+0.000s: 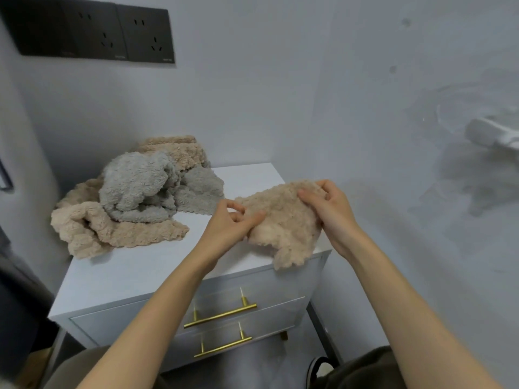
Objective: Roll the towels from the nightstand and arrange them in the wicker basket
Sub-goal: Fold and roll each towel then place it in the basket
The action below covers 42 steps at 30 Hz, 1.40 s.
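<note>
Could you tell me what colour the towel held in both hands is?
Beige, a fluffy towel; the head view shows it.

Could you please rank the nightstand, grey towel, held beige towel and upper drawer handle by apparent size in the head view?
1. nightstand
2. grey towel and held beige towel: both bunched, too alike to rank
3. upper drawer handle, smallest

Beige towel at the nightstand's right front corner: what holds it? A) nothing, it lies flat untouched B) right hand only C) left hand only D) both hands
D: the left hand and the right hand each grip a side of the beige towel with curled fingers, at the right front corner of the nightstand.
</note>
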Tool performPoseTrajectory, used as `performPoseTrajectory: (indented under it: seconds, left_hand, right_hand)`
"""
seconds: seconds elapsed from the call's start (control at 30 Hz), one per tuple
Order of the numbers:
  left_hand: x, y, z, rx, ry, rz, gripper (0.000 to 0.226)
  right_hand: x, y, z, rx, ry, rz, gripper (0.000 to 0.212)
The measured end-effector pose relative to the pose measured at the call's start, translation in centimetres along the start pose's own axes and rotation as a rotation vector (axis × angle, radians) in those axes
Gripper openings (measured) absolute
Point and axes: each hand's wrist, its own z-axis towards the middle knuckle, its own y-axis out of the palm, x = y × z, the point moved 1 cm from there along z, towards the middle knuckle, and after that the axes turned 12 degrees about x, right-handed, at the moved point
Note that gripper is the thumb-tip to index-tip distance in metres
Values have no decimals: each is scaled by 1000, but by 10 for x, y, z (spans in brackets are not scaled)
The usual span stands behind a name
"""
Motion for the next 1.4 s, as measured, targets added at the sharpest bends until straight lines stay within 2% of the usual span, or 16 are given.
performPoseTrajectory:
  seconds: [0.17, 0.27, 0.33, 0.4, 0.47, 0.53, 0.6, 0.63, 0.73, 0.87, 0.93, 1.0, 1.07, 1.13, 1.27, 1.4]
  left_hand:
    - [13, -12, -2, 101, 62, -65, 41]
    - [5, -8, -2, -76, -198, -199, 75]
    - [2, 2, -10, -214, -430, -283, 88]
    - [4, 14, -23, -373, -562, -362, 86]
    - [7, 25, -34, -477, -597, -452, 81]
    - [8, 29, -37, -474, -631, -572, 70]
    - [11, 24, -34, -450, -642, -696, 64]
    - [11, 20, -31, -439, -635, -733, 65]
    - [15, 1, -20, -385, -562, -724, 50]
    - [22, -29, -3, -152, -375, -542, 31]
    - [22, -43, 5, -8, -282, -461, 17]
    - [22, -57, 11, 99, -214, -414, 8]
    - [19, -72, 14, 176, -154, -366, 10]
    - [18, -81, 15, 212, -106, -308, 19]
    - [13, -92, 16, 234, -24, -224, 21]
    - [10, -97, 15, 274, 45, -166, 13]
  right_hand:
    - [-30, -13, -9, -176, 103, 382, 14]
    - [-33, -18, -14, -268, 292, 614, 40]
    - [-32, -18, -16, -269, 368, 730, 37]
    - [-32, -16, -19, -239, 406, 824, 28]
    - [-32, -13, -21, -192, 402, 889, 26]
    - [-30, -12, -19, -117, 383, 905, 30]
    - [-28, -14, -14, -39, 377, 914, 45]
    - [-25, -16, -11, -14, 388, 913, 48]
    - [-18, -18, -5, 28, 427, 900, 23]
    - [-10, -24, 2, -14, 431, 827, 27]
    - [-6, -24, 6, -8, 409, 686, 27]
    - [0, -24, 11, 134, 278, 419, 25]
    - [4, -26, 12, 223, 164, 220, 44]
    - [8, -29, 12, 132, 132, 166, 53]
    - [8, -28, 14, -22, 234, 208, 38]
    - [13, -29, 13, 48, 175, 195, 29]
